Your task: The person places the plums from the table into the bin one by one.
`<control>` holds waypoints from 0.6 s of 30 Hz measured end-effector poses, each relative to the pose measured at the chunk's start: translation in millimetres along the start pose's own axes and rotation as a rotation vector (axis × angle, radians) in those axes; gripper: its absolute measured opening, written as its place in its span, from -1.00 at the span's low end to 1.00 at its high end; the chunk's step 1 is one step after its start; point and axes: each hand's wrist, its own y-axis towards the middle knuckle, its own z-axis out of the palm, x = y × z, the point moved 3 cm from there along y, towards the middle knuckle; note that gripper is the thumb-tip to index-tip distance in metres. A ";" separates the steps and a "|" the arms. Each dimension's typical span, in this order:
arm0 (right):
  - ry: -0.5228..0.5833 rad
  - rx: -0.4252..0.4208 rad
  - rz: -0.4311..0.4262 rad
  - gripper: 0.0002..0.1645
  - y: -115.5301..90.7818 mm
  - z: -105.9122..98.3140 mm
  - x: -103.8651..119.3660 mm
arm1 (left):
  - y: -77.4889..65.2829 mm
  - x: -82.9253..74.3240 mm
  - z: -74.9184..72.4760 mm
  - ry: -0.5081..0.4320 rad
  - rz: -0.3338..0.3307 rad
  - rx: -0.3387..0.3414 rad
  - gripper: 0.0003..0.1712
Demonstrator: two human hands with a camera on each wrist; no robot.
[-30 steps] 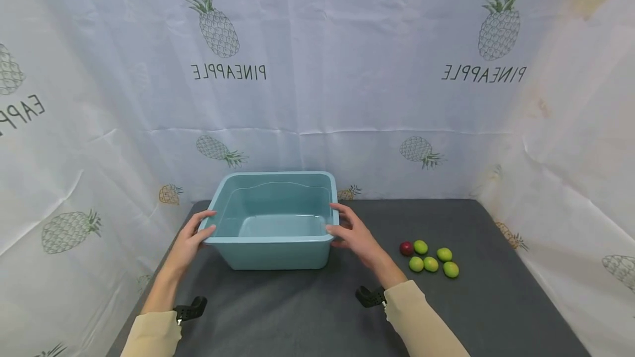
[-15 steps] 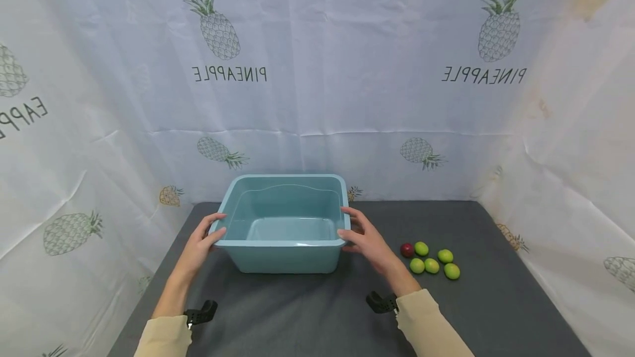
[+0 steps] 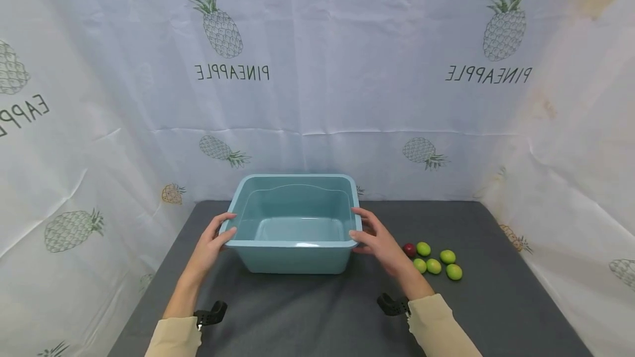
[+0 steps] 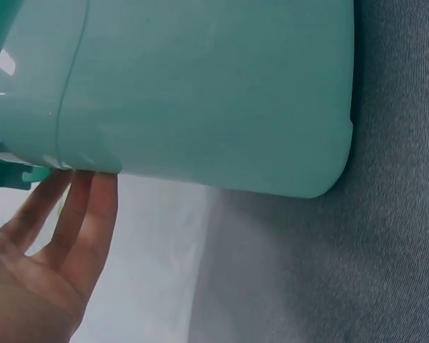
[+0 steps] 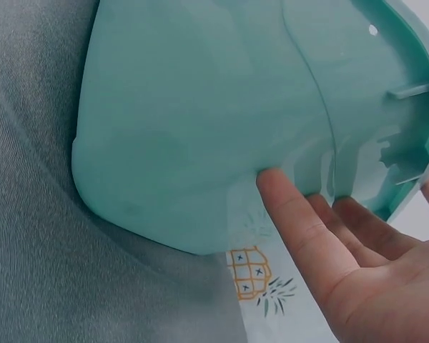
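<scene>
A light blue plastic basin (image 3: 292, 258) with nothing inside stands at the back of the dark table. My left hand (image 3: 210, 244) grips its left rim near the front corner, thumb over the edge. On the opposite side my right hand (image 3: 379, 241) holds the right rim the same way. In the left wrist view, fingers (image 4: 93, 221) reach under the rim to the basin wall (image 4: 214, 93). The right wrist view has fingertips (image 5: 274, 182) against the other wall (image 5: 186, 128), close to the table.
Several green limes (image 3: 434, 266) and one dark red fruit (image 3: 409, 250) lie on the grey table (image 3: 501, 291), right of my right hand. A white curtain (image 3: 337, 98) printed with pineapples hangs behind the table and along both sides.
The basin has shifted right along the table, with both hands moving along on its rim. The limes and the red fruit have stayed where they were.
</scene>
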 end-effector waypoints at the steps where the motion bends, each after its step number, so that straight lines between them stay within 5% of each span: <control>1: -0.001 -0.002 0.000 -0.19 -1.0 -1.3 0.1 | 0.4 0.2 1.3 0.000 0.000 0.000 -0.46; 18: -0.012 -0.016 -0.005 -0.20 -13.8 -20.9 -0.5 | 1.6 -1.7 21.1 -0.012 -0.006 0.001 -0.46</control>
